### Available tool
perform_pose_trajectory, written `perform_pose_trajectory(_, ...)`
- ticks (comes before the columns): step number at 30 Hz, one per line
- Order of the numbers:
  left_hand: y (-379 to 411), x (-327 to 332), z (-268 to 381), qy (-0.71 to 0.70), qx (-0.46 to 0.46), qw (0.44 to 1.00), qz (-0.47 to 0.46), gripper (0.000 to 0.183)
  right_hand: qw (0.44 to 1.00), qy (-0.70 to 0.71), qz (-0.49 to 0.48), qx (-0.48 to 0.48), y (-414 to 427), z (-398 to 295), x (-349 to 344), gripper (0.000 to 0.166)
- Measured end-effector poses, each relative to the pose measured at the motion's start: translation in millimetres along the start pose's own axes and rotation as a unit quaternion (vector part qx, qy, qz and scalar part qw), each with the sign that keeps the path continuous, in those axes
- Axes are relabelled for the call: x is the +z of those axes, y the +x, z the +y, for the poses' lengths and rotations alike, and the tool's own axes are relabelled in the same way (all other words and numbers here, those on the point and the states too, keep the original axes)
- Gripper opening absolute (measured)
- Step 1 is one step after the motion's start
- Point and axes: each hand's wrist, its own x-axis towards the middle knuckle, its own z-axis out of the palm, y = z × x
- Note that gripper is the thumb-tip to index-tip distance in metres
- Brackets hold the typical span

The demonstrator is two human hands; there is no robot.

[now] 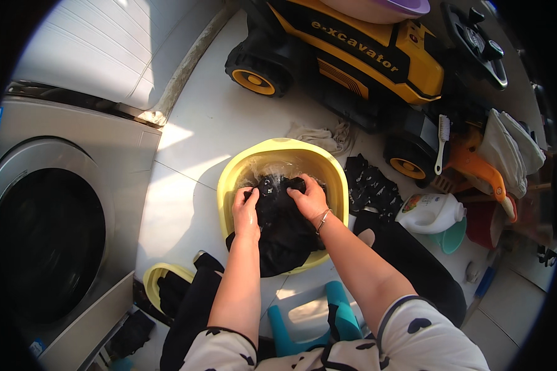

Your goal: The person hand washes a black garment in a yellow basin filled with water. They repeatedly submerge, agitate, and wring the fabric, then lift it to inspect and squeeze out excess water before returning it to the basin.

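Note:
A yellow plastic basin [342,185] with water in it stands on the tiled floor before me. A wet black garment [285,232] lies in it, its lower part spread over the near rim. My left hand [246,211] pinches one side of the cloth between thumb and fingers. On the other side, my right hand [309,197], below a wrist bangle [323,220], grips another part of the same garment. Water splashes around the cloth between the hands and the basin's far wall.
At left is a washing machine [130,153]; a smaller yellow basin [152,283] holds dark cloth. A toy excavator [362,51] stands beyond. Right are patterned black cloth [371,185], a white jug [429,213] and a scrub brush [442,139]. A grey rag [322,137] lies behind the basin.

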Motion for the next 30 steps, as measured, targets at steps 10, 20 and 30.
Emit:
perform_pose_trajectory(10, -35, -11, -5, -0.236, -0.109, 0.962, -0.086, 0.037, 0.952, -0.128, -0.062, -0.272, -127, -103, 9, 0.037)
perform_pose_trajectory(20, -37, 34, -16, -0.359, -0.227, 0.905, -0.040, 0.042, 0.994, -0.103, 0.037, -0.017, -11, -57, 41, 0.021)
perform_pose_trajectory(30, -29, 28, -23, -0.324, -0.210, 0.922, -0.025, 0.042, 0.983, -0.176, 0.009, -0.052, -26, -77, 41, 0.031)
